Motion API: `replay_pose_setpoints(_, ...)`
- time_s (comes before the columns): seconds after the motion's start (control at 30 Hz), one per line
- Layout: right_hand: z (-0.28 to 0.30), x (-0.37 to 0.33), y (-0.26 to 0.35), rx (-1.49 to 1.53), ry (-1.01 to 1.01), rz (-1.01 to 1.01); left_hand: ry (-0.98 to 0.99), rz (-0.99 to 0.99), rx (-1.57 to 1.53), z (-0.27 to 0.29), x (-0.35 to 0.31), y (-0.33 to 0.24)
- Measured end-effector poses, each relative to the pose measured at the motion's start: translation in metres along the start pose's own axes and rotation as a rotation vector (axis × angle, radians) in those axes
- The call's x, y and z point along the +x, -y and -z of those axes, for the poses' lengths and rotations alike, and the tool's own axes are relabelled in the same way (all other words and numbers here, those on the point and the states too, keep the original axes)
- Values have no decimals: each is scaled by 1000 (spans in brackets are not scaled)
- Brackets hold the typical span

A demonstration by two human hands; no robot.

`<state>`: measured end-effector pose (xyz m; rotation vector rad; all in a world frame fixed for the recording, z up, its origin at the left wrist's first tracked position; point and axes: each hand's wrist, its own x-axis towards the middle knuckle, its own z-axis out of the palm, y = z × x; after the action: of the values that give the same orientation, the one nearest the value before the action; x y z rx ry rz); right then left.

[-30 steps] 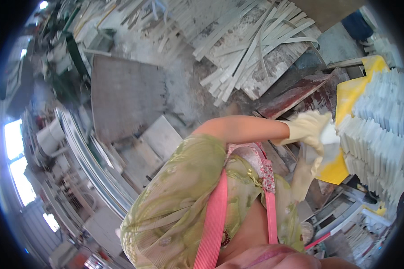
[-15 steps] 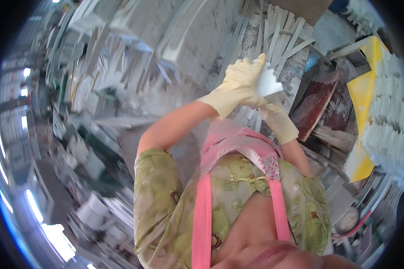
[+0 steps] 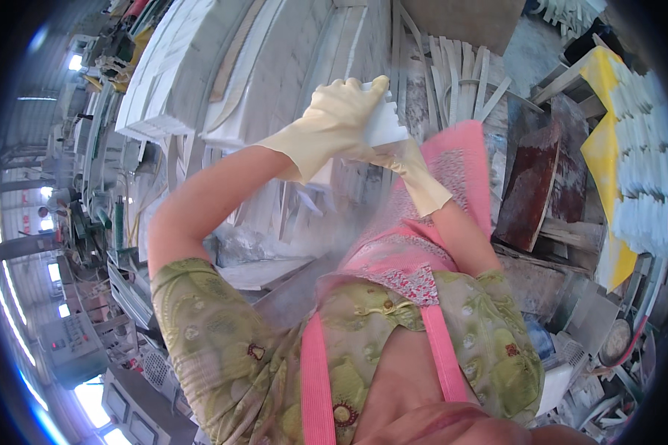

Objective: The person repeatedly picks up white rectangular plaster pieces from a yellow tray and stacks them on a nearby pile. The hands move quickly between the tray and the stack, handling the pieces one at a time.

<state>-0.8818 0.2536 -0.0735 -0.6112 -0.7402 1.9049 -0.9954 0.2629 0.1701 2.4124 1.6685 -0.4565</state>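
Even, fairly bright light; shadows soft. Bright opening (image 3: 91, 400) blown out white at 8 o'clock; light strips (image 3: 7, 297) glaring between 8 and 9. Blue fringe along rim there. Black vignette in corners; straight edges bowing toward rim. Roof beam (image 3: 22, 248) at 9 dim, fine detail lost.

A white notched block (image 3: 387, 127) has its left side covered by the left gloved hand (image 3: 338, 115) and its near edge by the right gloved hand (image 3: 399, 159). Left of and beyond the block, long white slabs (image 3: 256, 78) bar the way. Right of it, a narrow gap opens before thin strips (image 3: 465, 81); farther right, a dark red board (image 3: 531, 185) blocks passage.
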Motion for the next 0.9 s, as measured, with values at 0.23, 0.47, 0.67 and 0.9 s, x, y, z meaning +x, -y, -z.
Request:
replay_pose_setpoints(0.23,-4,102,43,-381,-135,93,-26,-102,212,24,106,60)
replay_pose_setpoints(0.47,27,267,86,-1096,-317,364,-115,-294,351,26,279,150)
replay_pose_setpoints(0.67,39,342,99,-1175,-322,216,-196,-349,348,18,355,201)
replay_pose_setpoints(0.9,41,368,91,-1198,-313,101,-121,-365,299,19,376,224)
